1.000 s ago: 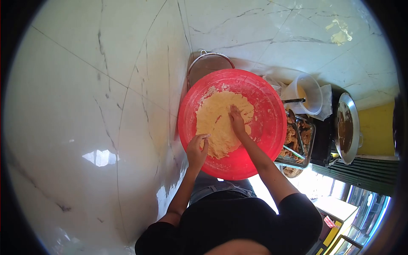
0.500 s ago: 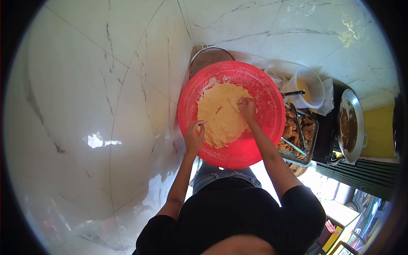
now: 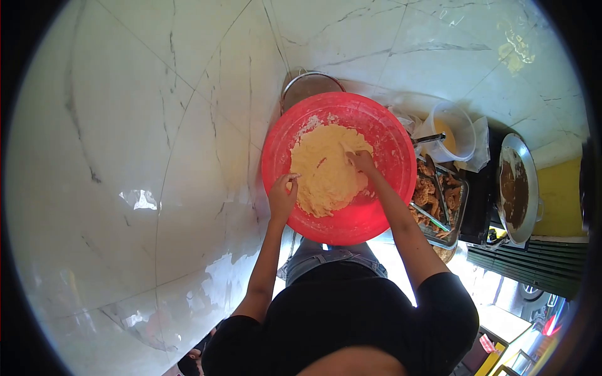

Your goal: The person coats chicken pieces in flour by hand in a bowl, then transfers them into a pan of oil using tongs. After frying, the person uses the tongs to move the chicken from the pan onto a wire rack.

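A wide red basin [image 3: 392, 194] holds a broad heap of pale yellow flour [image 3: 326, 182]. My left hand [image 3: 283, 195] is at the basin's left side, beside the heap, its fingers loosely curled and their tips whitened with flour. Nothing shows in it. On the heap's right side, my right hand [image 3: 362, 163] has its fingers drawn together at the flour. A pale, flour-coated shape lies by those fingertips, but I cannot make out whether they grip it. A small reddish-brown mark shows in the middle of the heap.
Right of the basin stand a tray of fried chicken [image 3: 433, 194] with tongs [image 3: 439, 188] and a clear plastic tub [image 3: 463, 135]. Farther right is a large pan [image 3: 530, 188] holding brown contents. A round metal-rimmed container [image 3: 310, 84] is behind the basin. Tiled wall [image 3: 157, 125] borders the left.
My right hand has shifted slightly left and down, its fingers now stretched more toward the flour. My left hand stays near the basin's left side. The camera view has tilted slightly.
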`<state>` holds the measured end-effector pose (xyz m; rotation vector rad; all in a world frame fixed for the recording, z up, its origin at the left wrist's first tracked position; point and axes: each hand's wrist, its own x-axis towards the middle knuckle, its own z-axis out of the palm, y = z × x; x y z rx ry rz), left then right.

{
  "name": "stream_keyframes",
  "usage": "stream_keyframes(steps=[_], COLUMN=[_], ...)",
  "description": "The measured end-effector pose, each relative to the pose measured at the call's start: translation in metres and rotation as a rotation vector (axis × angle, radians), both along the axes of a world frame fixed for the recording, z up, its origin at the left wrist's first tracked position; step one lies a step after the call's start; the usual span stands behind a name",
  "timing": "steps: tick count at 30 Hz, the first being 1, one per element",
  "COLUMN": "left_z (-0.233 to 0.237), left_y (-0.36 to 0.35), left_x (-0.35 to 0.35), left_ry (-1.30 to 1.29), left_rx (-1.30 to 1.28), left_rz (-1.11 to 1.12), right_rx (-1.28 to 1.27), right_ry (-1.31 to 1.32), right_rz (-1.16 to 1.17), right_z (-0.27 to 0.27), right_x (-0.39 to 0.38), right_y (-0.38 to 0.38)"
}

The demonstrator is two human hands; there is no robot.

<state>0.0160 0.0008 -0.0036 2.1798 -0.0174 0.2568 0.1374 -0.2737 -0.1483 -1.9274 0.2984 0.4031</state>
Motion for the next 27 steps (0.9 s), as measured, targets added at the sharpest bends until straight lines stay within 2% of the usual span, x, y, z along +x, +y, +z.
stream_keyframes(steps=[1,4,7,10,13,16,19,21,24,27], left_z=[0.0,-0.001,0.001,0.0,0.0,0.001,-0.003,-0.002,-0.002,0.0], left_y=[0.0,-0.001,-0.001,-0.001,-0.001,-0.002,0.0,0.0,0.0,-0.001], left_x=[0.0,0.0,0.0,0.0,0.0,0.0,0.001,0.001,0.001,0.0], left_ry=[0.007,-0.011,0.01,0.018,0.011,0.001,0.01,0.006,-0.004,-0.005], left_rx=[-0.005,-0.014,-0.033,-0.009,-0.001,0.003,-0.008,-0.009,-0.006,-0.001], left_rz=[0.0,0.001,0.0,0.01,0.006,0.012,0.007,0.005,0.005,0.008], right_rx=[0.121,0.141,-0.141,-0.21,-0.382,-0.808,-0.777,-0.557,-0.503,-0.695], right_ry=[0.154,0.003,-0.096,-0.148,-0.08,-0.402,-0.3,-0.198,-0.02,-0.111], right_rz=[-0.038,0.046,0.135,0.169,0.233,0.345,0.445,0.665,0.646,0.659], right_z=[0.008,-0.013,0.03,0.064,0.073,0.061,0.021,0.045,0.058,0.06], right_x=[0.003,0.018,0.013,0.006,0.0,-0.022,-0.036,-0.056,-0.071,-0.082], right_y=[-0.004,-0.021,-0.029,-0.035,-0.044,-0.041,-0.012,0.016,0.054,0.071])
